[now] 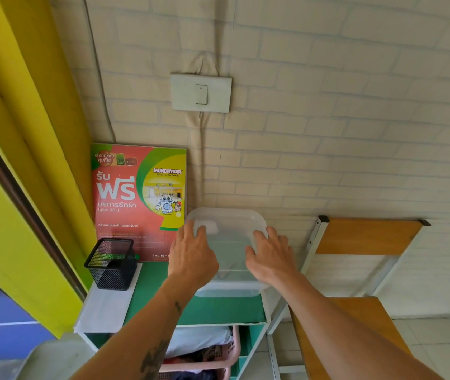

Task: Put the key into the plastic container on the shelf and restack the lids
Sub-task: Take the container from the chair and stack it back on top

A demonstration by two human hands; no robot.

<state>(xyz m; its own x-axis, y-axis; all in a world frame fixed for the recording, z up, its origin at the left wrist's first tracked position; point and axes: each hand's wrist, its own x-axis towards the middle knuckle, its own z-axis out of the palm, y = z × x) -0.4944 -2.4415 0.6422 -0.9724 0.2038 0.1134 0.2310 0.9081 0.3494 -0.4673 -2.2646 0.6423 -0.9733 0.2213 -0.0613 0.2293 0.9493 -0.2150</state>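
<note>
A black wire-mesh pen holder (112, 263) and red laundry poster (138, 200) stand left of the translucent plastic container (229, 242) on the green shelf top (152, 292); left hand (192, 255) and right hand (271, 257) lie flat, fingers spread, on its lid; brick-pattern wall (328, 133) behind.

The shelf (163, 281) top is crowded at its back edge. The plastic container (229, 242) fills the back right corner against the wall, with both hands on it. A poster (138, 198) leans along the back left, and a black mesh basket (111, 266) stands near the left edge on white paper (105, 308). Open green surface lies between basket and container and along the front edge. Just right of the shelf, a wooden rack (366, 237) closes that side.
</note>
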